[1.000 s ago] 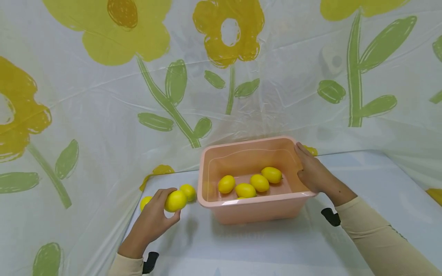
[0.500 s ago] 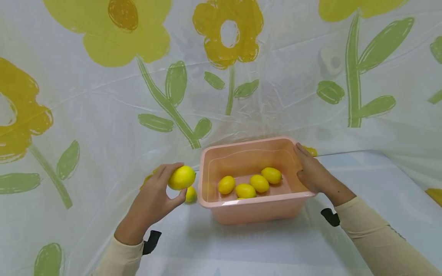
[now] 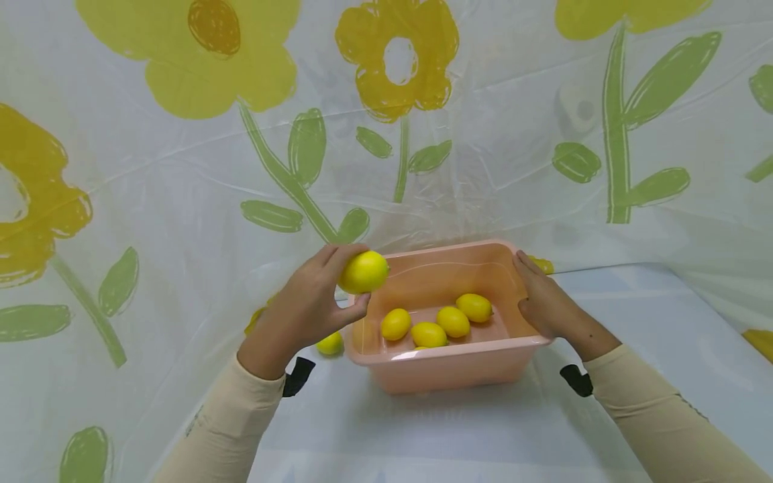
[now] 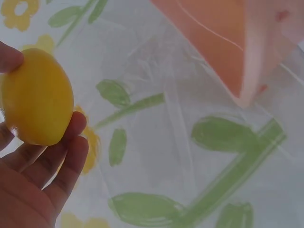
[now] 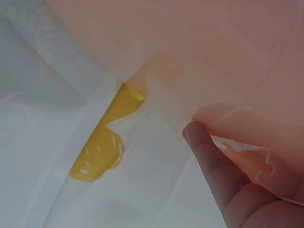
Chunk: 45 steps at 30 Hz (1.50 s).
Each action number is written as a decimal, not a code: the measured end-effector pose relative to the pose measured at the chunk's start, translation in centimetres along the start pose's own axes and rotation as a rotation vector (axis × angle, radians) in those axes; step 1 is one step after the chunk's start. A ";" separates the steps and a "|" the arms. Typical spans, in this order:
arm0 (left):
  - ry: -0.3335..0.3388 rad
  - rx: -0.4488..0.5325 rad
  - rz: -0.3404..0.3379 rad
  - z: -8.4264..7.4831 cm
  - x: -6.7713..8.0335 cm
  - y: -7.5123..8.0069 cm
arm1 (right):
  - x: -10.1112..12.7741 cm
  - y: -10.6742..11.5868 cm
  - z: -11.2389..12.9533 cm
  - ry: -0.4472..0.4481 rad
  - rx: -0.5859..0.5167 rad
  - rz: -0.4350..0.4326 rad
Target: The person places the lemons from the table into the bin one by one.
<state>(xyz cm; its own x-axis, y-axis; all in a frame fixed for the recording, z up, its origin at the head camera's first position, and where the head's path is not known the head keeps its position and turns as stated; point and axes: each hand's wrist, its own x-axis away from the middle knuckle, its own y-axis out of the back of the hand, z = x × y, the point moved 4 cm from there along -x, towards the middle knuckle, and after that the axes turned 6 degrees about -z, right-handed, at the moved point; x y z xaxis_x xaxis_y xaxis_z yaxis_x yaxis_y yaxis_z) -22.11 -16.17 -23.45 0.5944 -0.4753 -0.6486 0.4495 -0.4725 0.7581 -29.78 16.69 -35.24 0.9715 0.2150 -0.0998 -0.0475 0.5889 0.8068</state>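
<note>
My left hand (image 3: 308, 302) pinches a yellow lemon (image 3: 364, 272) between thumb and fingertips, raised over the left end of a pink plastic tub (image 3: 449, 370). In the left wrist view the same lemon (image 4: 38, 97) has fingers curled under it, with a corner of the tub (image 4: 223, 42) apart from it at upper right. Several lemons (image 3: 453, 322) lie on the tub's floor. My right hand (image 3: 552, 302) grips the tub's right rim, thumb toward the inside. The right wrist view shows a finger (image 5: 204, 147) against the tub's pink wall (image 5: 199, 42).
One more lemon (image 3: 329, 344) sits on the pale table (image 3: 417, 443), just left of the tub. Behind everything hangs a white sheet (image 3: 483, 168) printed with yellow flowers, close to the tub's far side.
My left hand has lifted the lemon up and to the right, from beside the tub to over its left end. The right hand and the tub stay where they were.
</note>
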 end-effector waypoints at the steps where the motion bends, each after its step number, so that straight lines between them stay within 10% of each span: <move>1: -0.007 0.010 0.000 -0.2 -0.5 -0.2 | 0.0 0.0 0.0 0.001 0.004 0.000; 14: -0.041 0.172 0.021 -1.5 -5.9 -4.0 | -0.1 0.2 -0.6 -0.009 0.003 -0.003; 30: 0.043 0.372 0.318 -1.9 -9.4 -11.0 | 0.0 0.1 -0.4 -0.004 -0.013 -0.002; 45: 0.063 0.280 0.693 -0.9 -9.5 -18.1 | 0.2 -0.1 -0.1 -0.008 -0.021 -0.019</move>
<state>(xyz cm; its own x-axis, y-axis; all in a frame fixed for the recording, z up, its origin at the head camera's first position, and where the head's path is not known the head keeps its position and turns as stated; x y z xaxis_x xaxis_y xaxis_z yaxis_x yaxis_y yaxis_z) -35.31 -2.46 -30.97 0.7205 -0.6932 -0.0177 -0.2233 -0.2561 0.9405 -29.64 16.77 -35.42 0.9741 0.1977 -0.1101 -0.0341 0.6091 0.7923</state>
